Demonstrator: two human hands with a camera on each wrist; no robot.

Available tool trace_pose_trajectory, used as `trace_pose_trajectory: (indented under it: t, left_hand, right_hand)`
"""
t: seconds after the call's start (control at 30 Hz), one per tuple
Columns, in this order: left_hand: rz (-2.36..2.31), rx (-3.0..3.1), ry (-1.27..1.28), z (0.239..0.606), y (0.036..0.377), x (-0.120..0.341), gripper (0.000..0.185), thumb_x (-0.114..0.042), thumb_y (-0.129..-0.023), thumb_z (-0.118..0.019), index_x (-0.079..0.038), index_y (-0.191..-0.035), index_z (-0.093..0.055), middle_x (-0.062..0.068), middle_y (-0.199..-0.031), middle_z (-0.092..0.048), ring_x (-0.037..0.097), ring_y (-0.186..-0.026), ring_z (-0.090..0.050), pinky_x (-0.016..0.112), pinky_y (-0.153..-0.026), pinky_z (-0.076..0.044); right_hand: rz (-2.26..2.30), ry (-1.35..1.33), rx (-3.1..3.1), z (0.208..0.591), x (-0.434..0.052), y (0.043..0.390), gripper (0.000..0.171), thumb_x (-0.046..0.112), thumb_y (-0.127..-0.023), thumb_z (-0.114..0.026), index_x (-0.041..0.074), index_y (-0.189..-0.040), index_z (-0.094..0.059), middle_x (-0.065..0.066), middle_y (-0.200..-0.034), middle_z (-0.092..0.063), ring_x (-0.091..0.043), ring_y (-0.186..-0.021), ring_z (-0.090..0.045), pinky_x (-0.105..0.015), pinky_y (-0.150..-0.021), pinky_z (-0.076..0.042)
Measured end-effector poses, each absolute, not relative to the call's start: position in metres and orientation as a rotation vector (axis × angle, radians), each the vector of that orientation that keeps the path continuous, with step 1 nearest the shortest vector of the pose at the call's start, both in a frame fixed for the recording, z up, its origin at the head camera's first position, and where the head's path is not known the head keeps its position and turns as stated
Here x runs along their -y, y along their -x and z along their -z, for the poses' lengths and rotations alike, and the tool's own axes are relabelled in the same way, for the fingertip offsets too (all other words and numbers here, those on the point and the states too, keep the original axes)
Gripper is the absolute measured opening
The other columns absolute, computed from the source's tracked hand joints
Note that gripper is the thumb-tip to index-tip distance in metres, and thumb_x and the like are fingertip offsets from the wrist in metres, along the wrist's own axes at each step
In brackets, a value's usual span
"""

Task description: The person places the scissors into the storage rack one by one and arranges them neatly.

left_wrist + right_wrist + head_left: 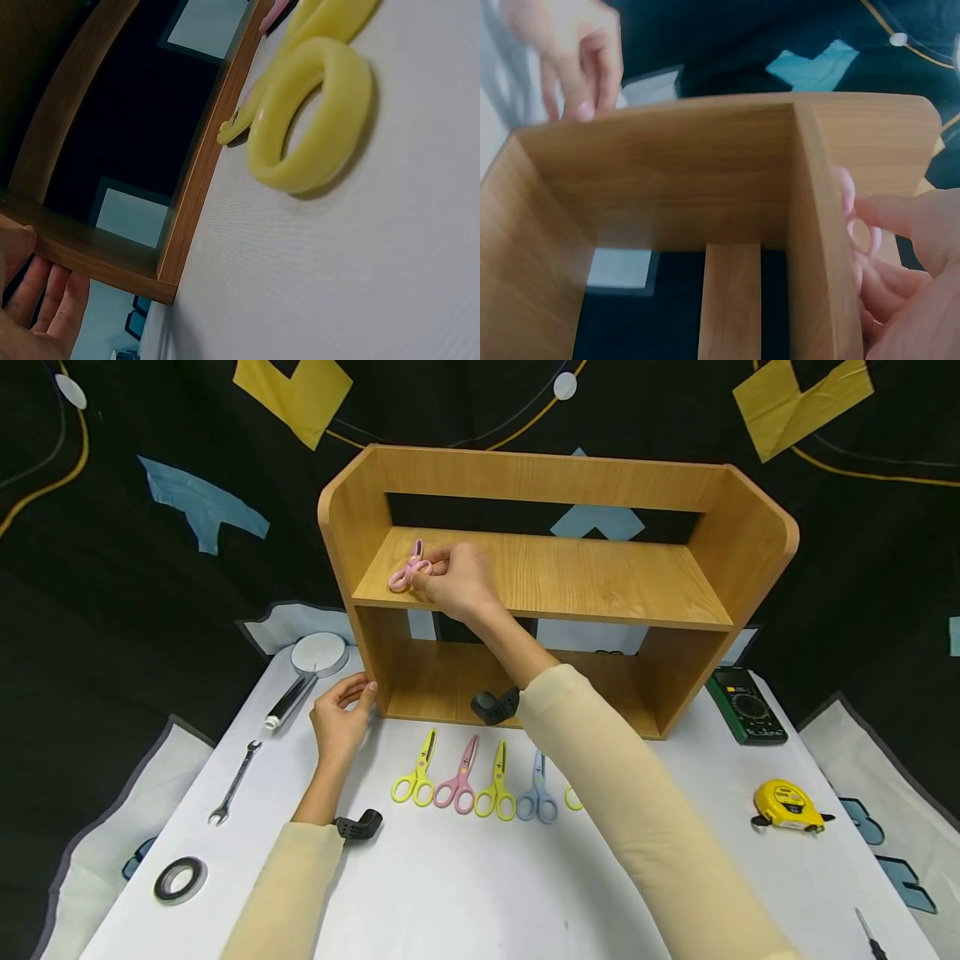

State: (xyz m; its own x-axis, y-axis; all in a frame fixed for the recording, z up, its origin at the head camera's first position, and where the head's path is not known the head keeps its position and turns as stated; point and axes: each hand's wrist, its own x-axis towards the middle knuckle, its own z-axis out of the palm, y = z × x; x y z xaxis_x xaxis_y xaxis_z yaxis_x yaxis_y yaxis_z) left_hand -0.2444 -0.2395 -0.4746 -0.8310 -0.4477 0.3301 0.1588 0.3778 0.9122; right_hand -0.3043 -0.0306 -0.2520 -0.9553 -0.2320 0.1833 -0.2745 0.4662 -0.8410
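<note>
Pink plastic scissors point(408, 570), light and stiff we judge, sit pinched at the handles in our right hand point(456, 583) while our relaxed left hand point(341, 718) touches the shelf point(555, 577).

The right forearm point(600, 760) hides most of a fifth, yellow pair of scissors point(573, 797) on the table.
</note>
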Motion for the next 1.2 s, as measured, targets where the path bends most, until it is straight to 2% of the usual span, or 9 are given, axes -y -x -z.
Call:
trace_pose_trajectory:
  t: [0.17, 0.3, 0.5, 0.67, 0.73, 0.93, 1.1, 1.2]
  left_hand:
    - [1.466, 2.097, -0.247, 0.475, 0.245, 0.24, 0.025, -0.024, -0.095, -0.078, -0.012, -0.117, -0.077, 0.01, -0.107, -0.079, 0.001, -0.09, -0.073, 0.025, -0.096, -0.06]
    - [1.456, 2.103, -0.239, 0.475, 0.248, 0.238, 0.025, -0.025, -0.094, -0.079, -0.013, -0.116, -0.078, 0.009, -0.106, -0.079, 0.003, -0.09, -0.074, 0.033, -0.106, -0.056]
    - [1.458, 2.091, -0.246, 0.475, 0.25, 0.239, 0.025, -0.027, -0.094, -0.078, -0.014, -0.116, -0.078, 0.009, -0.106, -0.079, 0.009, -0.092, -0.075, 0.037, -0.104, -0.058]
    - [1.455, 2.113, -0.261, 0.477, 0.247, 0.242, 0.027, -0.029, -0.095, -0.077, -0.014, -0.117, -0.078, 0.01, -0.108, -0.079, -0.001, -0.089, -0.072, 0.031, -0.101, -0.059]
    - [1.457, 2.112, -0.269, 0.478, 0.245, 0.243, 0.027, -0.029, -0.095, -0.077, -0.013, -0.118, -0.078, 0.01, -0.108, -0.079, -0.005, -0.088, -0.07, 0.025, -0.097, -0.06]
    - [1.487, 2.091, -0.263, 0.478, 0.243, 0.245, 0.027, -0.027, -0.095, -0.077, -0.012, -0.118, -0.078, 0.013, -0.109, -0.078, -0.003, -0.089, -0.071, 0.011, -0.088, -0.058]
    - [1.49, 2.095, -0.246, 0.477, 0.244, 0.242, 0.028, -0.026, -0.095, -0.077, -0.011, -0.118, -0.078, 0.014, -0.109, -0.078, -0.004, -0.088, -0.07, 0.009, -0.085, -0.057]
    - [1.49, 2.094, -0.241, 0.478, 0.246, 0.239, 0.027, -0.026, -0.095, -0.077, -0.01, -0.118, -0.078, 0.014, -0.109, -0.078, -0.007, -0.087, -0.069, 0.009, -0.085, -0.057]
  right_hand:
    - [-1.287, -0.474, 2.736, 0.255, 0.036, 0.305, 0.033, 0.03, -0.095, -0.077, 0.008, -0.119, -0.072, -0.004, -0.106, -0.07, -0.015, -0.095, -0.061, -0.023, -0.07, -0.055]
    - [-1.258, -0.498, 2.765, 0.254, 0.031, 0.306, 0.039, 0.03, -0.095, -0.076, 0.006, -0.125, -0.069, -0.006, -0.115, -0.069, -0.018, -0.104, -0.062, -0.028, -0.081, -0.058]
    - [-1.399, -0.583, 2.687, 0.25, 0.008, 0.295, 0.049, 0.03, -0.094, -0.078, 0.005, -0.134, -0.064, -0.009, -0.126, -0.066, -0.021, -0.114, -0.061, -0.029, -0.09, -0.06]
    - [-1.449, -0.567, 2.613, 0.256, -0.027, 0.273, 0.046, 0.028, -0.091, -0.082, 0.007, -0.129, -0.068, -0.006, -0.118, -0.067, -0.02, -0.102, -0.063, -0.029, -0.087, -0.059]
    - [-1.471, -0.557, 2.589, 0.262, -0.043, 0.262, 0.045, 0.028, -0.09, -0.083, 0.008, -0.128, -0.068, -0.006, -0.115, -0.068, -0.019, -0.1, -0.063, -0.03, -0.087, -0.058]
    - [-1.502, -0.555, 2.593, 0.281, -0.098, 0.232, 0.045, 0.031, -0.09, -0.082, 0.013, -0.128, -0.068, -0.005, -0.116, -0.068, -0.018, -0.103, -0.061, -0.033, -0.09, -0.055]
    - [-1.508, -0.556, 2.619, 0.31, -0.144, 0.207, 0.045, 0.031, -0.09, -0.083, 0.014, -0.128, -0.067, -0.005, -0.113, -0.069, -0.019, -0.1, -0.061, -0.03, -0.083, -0.055]
    - [-1.5, -0.527, 2.659, 0.333, -0.166, 0.194, 0.046, 0.031, -0.089, -0.084, 0.014, -0.129, -0.066, -0.004, -0.113, -0.069, -0.022, -0.101, -0.061, -0.03, -0.084, -0.054]
